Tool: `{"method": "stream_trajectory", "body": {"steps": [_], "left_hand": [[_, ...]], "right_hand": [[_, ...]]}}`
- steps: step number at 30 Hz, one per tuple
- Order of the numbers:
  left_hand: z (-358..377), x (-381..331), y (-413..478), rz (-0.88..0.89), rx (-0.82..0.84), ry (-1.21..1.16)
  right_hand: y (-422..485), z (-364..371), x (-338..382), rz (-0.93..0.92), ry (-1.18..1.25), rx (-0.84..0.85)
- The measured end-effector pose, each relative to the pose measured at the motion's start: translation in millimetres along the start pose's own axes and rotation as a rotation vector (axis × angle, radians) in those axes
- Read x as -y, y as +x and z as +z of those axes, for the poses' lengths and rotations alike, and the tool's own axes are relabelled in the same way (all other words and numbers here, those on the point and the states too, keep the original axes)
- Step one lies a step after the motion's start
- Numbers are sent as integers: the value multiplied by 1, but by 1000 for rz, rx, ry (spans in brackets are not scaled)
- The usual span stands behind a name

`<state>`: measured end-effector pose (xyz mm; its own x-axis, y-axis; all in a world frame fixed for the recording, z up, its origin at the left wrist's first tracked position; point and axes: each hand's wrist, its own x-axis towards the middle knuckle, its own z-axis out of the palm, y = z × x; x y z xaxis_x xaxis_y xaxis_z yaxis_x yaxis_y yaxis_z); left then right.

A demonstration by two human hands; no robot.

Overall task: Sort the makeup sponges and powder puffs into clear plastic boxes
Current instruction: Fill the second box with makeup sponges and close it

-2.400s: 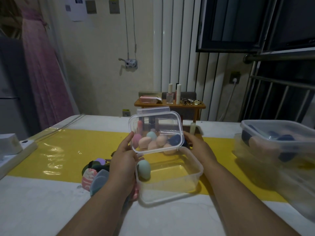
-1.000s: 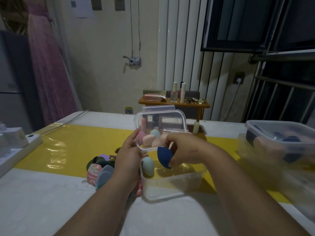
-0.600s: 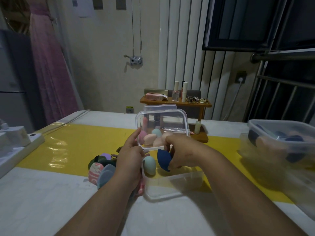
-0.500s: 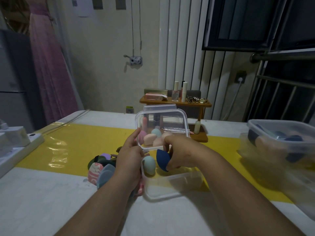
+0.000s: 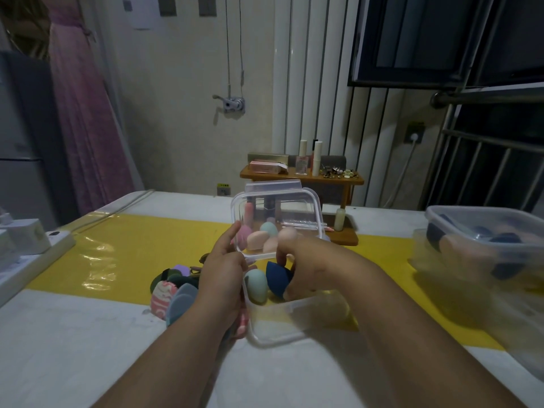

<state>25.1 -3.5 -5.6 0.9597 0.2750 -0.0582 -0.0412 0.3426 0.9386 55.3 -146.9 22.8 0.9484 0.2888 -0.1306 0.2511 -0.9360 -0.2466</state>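
While the sort is under way on the white table (image 5: 73, 334), items are recorded from left to right. At the far left edge lies a white plastic power strip (image 5: 32, 254), clear of the work. On the near edge of the yellow glossy runner (image 5: 132, 251) sits a heap of unsorted puffs and sponges (image 5: 173, 287) in green, lilac, grey-blue and pink-marbled tones, just left of the left hand (image 5: 223, 278). That hand has its fingers curled round the near left edge of a tilted clear plastic box (image 5: 276, 207), holding it up on edge. Pink, peach and mint sponges show through the wall, but whether they lie inside it or behind it cannot be told. Below it, an open clear plastic box (image 5: 282, 334) stands on the table and contains a teal egg-shaped foam sponge (image 5: 256, 285) at its left wall. Touching that sponge is a navy teardrop foam sponge (image 5: 278, 279), pinched between the thumb and curled fingers of the right hand (image 5: 312, 269) inside the box opening. At the right stand stacked clear plastic tubs (image 5: 482, 231) holding dark blue and peach pieces; they are blurred. Assessment: the step in hand is placing the navy sponge into the open box. The next move likely calls for releasing the pinch, withdrawing the right hand without disturbing the teal sponge, and reaching for another piece. Writing: a paper sheet (image 5: 141, 13) on the far wall carries print too small to read, and no brand is legible anywhere.
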Motion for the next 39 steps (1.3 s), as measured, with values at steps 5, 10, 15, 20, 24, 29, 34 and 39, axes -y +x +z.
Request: {"method": "stream_trajectory", "body": {"steps": [5, 10, 15, 20, 24, 29, 34, 39], "left_hand": [[-3, 3, 2, -5, 4, 41], [-4, 2, 3, -20, 30, 44], [-5, 4, 4, 4, 28, 75], [-3, 2, 1, 24, 17, 107], [-3, 2, 1, 8, 14, 107], [-3, 2, 1, 6, 13, 102], [-2, 0, 0, 9, 13, 96], [0, -1, -1, 22, 13, 124]], "right_hand": [[-1, -7, 1, -15, -5, 1], [-1, -10, -2, -24, 31, -48], [-1, -17, -14, -34, 237, -271], [10, -13, -34, 105, 411, -606], [18, -6, -58, 250, 434, -663], [26, 10, -80, 329, 487, -511], [23, 16, -84, 185, 558, -279], [24, 20, -87, 182, 655, -253]]}}
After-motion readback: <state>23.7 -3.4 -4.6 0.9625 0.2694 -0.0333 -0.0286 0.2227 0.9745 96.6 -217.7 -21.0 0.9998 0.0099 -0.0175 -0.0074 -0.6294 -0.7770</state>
